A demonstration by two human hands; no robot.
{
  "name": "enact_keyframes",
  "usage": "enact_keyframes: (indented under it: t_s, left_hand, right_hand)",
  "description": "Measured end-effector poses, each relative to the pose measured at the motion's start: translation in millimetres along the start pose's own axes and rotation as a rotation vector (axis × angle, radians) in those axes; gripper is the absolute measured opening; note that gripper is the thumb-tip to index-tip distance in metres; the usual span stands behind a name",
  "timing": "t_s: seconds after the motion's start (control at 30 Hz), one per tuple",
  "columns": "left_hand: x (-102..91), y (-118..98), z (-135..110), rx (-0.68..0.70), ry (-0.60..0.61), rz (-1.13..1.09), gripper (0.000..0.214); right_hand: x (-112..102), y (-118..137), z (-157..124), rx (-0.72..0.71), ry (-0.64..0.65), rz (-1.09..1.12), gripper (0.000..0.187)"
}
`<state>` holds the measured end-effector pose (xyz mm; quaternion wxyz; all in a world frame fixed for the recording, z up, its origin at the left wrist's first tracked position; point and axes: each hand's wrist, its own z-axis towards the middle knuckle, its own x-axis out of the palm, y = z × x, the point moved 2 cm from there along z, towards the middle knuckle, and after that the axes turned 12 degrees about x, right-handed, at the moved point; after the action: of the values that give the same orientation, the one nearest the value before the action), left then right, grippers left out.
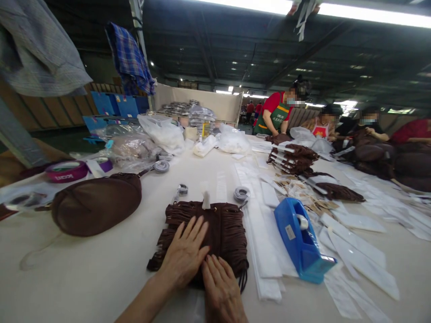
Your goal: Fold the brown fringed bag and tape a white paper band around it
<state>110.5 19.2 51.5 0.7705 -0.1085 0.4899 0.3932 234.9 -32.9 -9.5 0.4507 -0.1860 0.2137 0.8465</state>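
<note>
A dark brown fringed bag (232, 226) lies flat on the table in front of me, its fringe spread out to both sides. My left hand (183, 255) rests on it with the fingers stretched out. Lower down, my right hand (222, 287) lies flat on the bag's near part, fingertips by my left thumb. Both palms face down and hold nothing. Wrapped strap ends stick out from the bag's top corners, one a grey coil (241, 194) at the right. A whitish wrapped piece (206, 200) stands at the top middle.
Right of the bag are white plastic sleeves (266, 251) and a blue tape dispenser (303, 242). A rounded brown bag (97, 204) and purple tape rolls (65, 171) lie left. Stacked fringed bags (291, 158) sit farther back. Co-workers, one in a green apron (278, 117), are across the table.
</note>
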Motion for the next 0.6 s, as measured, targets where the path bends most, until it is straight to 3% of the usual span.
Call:
enact_keyframes:
  t_s: [0.07, 0.13, 0.2, 0.3, 0.37, 0.5, 0.6]
  left_hand:
    - [25.4, -0.3, -10.4, -0.058, 0.123, 0.030, 0.048]
    - [43.3, 2.7, -21.5, -0.074, 0.166, 0.066, 0.051]
    - [50.2, 4.7, -27.6, -0.050, 0.161, 0.103, 0.050]
    - [47.7, 3.8, -29.3, -0.031, 0.126, 0.134, 0.048]
    - [45.5, 2.6, -30.1, -0.090, 0.101, 0.143, 0.047]
    - [46.1, -0.6, -34.4, -0.208, 0.109, 0.094, 0.046]
    - [38.0, 0.0, -28.3, -0.257, 0.216, -0.021, 0.045]
  right_hand:
    - [-5.7, 2.3, 9.8, 0.025, 0.069, 0.055, 0.034]
    - [-14.1, 7.9, 32.9, 0.127, 0.224, 0.088, 0.027]
    - [-21.3, 14.1, 63.1, 0.270, 0.375, 0.086, 0.026]
    - [-19.9, 14.9, 96.3, 0.299, 0.357, 0.096, 0.039]
    - [-5.0, 3.2, 95.2, 0.357, 0.431, 0.022, 0.043]
    - [25.7, -25.4, 61.4, 0.531, 0.682, -0.135, 0.045]
    - [32.1, -30.1, 49.4, 0.530, 0.693, -0.141, 0.045]
